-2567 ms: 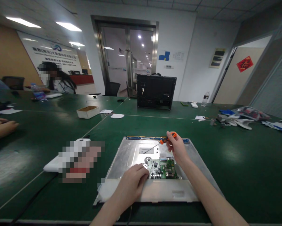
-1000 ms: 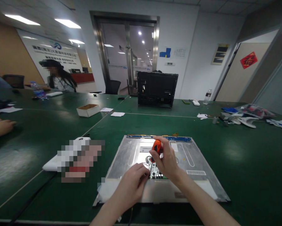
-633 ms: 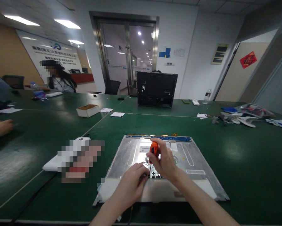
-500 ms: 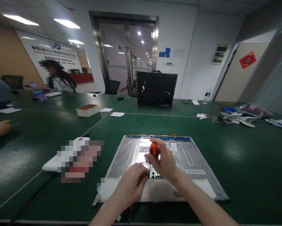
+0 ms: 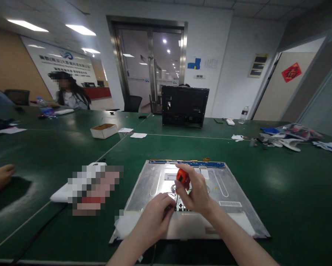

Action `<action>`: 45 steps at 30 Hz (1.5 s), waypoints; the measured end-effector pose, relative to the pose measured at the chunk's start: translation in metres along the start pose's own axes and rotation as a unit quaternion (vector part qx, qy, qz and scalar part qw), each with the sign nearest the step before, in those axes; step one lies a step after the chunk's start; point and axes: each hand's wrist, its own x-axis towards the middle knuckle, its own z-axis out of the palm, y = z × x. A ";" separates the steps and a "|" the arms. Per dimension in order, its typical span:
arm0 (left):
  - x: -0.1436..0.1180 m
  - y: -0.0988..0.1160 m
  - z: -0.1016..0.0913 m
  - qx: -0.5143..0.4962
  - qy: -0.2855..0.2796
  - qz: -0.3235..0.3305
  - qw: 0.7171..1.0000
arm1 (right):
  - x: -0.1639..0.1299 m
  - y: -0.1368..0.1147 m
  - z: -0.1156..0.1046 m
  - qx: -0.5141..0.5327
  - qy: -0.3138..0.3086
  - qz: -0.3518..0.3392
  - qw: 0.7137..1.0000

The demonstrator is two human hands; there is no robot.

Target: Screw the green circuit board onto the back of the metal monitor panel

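The right hand (image 5: 197,194) is gripping the orange screwdriver (image 5: 181,177) nearly upright, tip down at six o'clock onto the circuit board (image 5: 182,208) (mostly hidden) on the metal panel (image 5: 226,184), while the left hand (image 5: 154,218), fingers curled, is bracing at its eight o'clock.

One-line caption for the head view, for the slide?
Right hand holds an orange-handled screwdriver upright over the circuit board on a metal display panel; left hand steadies beside it.

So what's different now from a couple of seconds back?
The right hand swung the screwdriver from the panel's far edge to stand upright over the board, tip beside the left hand. That hand stayed put; so did the panel.
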 end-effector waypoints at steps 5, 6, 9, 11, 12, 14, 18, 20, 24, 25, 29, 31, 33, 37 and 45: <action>0.000 0.000 0.000 0.005 0.002 -0.004 1.000 | 0.000 0.003 0.004 -0.028 0.034 -0.017 0.999; 0.000 0.000 -0.001 0.005 0.002 -0.004 1.000 | 0.000 0.004 0.004 -0.026 0.031 -0.016 0.999; 0.000 0.001 -0.001 0.004 -0.003 0.000 1.000 | 0.001 0.004 -0.001 -0.008 0.006 -0.015 1.000; 0.000 0.001 -0.001 0.008 -0.005 0.000 1.000 | 0.001 0.003 -0.004 0.015 -0.015 -0.011 1.000; 0.000 0.001 -0.001 0.011 -0.004 -0.001 1.000 | 0.001 0.002 -0.004 0.022 -0.021 -0.007 1.000; 0.001 0.002 0.000 0.015 -0.002 -0.004 1.000 | 0.001 0.002 -0.005 0.020 -0.020 -0.001 1.000; 0.001 0.001 0.000 0.018 -0.001 -0.007 1.000 | 0.002 0.002 -0.001 -0.020 0.019 -0.006 1.000; 0.000 0.001 0.000 0.016 -0.002 -0.006 1.000 | 0.002 0.003 0.001 -0.031 0.035 -0.019 0.999; 0.000 0.002 -0.001 0.011 -0.001 -0.005 1.000 | 0.002 0.005 0.000 -0.027 0.024 -0.029 0.999; 0.000 0.002 -0.001 0.009 -0.001 -0.004 1.000 | 0.002 0.005 -0.001 -0.019 0.014 -0.028 0.999; 0.000 0.003 -0.001 0.010 -0.003 -0.004 1.000 | 0.001 0.003 -0.006 0.013 -0.019 -0.012 1.000; 0.000 0.003 -0.001 0.014 -0.002 -0.002 1.000 | 0.001 0.002 -0.006 0.005 -0.017 -0.004 1.000; 0.000 0.003 -0.001 0.017 -0.001 -0.002 1.000 | 0.000 0.002 -0.005 -0.009 -0.010 -0.004 1.000; 0.000 0.001 -0.001 0.017 0.000 -0.001 1.000 | -0.001 0.004 0.000 -0.029 0.021 -0.009 0.999; 0.000 0.003 -0.001 0.016 0.021 -0.003 1.000 | 0.000 0.003 -0.004 -0.002 -0.007 -0.015 1.000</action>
